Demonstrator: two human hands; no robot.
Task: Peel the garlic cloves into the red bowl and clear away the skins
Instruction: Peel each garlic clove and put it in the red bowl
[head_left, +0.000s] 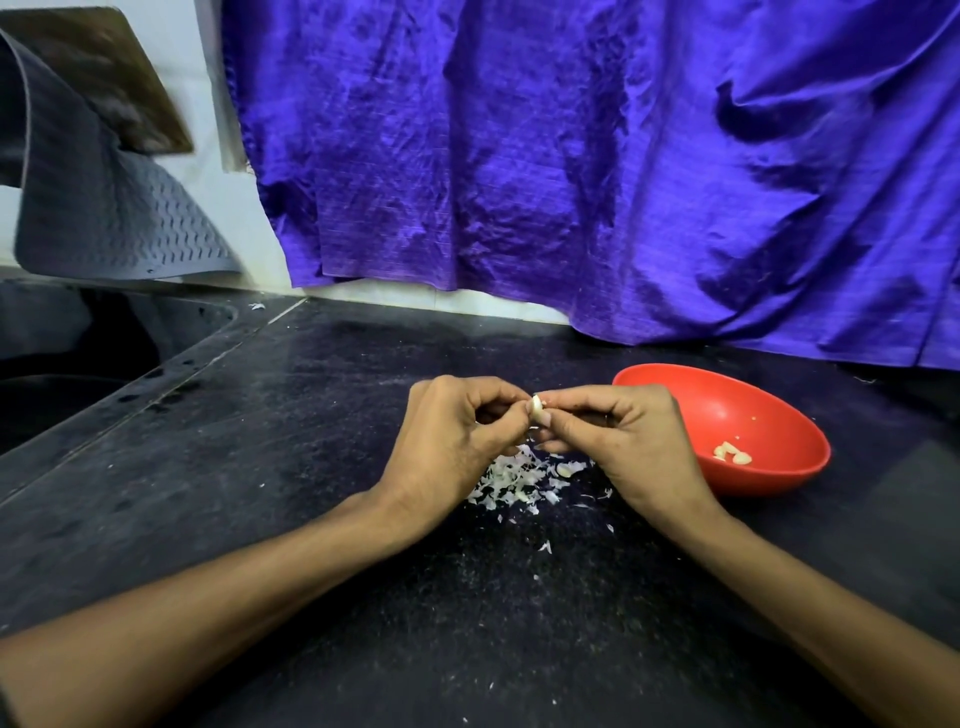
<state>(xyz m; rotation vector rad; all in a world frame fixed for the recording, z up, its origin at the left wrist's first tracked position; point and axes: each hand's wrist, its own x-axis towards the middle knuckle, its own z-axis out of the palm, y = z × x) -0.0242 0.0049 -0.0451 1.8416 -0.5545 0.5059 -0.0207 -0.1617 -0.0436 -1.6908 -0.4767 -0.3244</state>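
Hands, left (452, 436) and right (618, 441), pinch garlic clove (537, 408) between curled fingertips.

Dark counter (311, 519) bears a red bowl (779, 415) and garlic skins (514, 480).

Both forearms bare; left hand (447, 436) and right hand (623, 441) ungloved.

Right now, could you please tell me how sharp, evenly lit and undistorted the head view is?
Head view: sharp on the small white garlic clove pinched between left hand and right hand; soft sheen on the crumpled purple cloth; wide-angle bending at the edges; blurred brown board top left.
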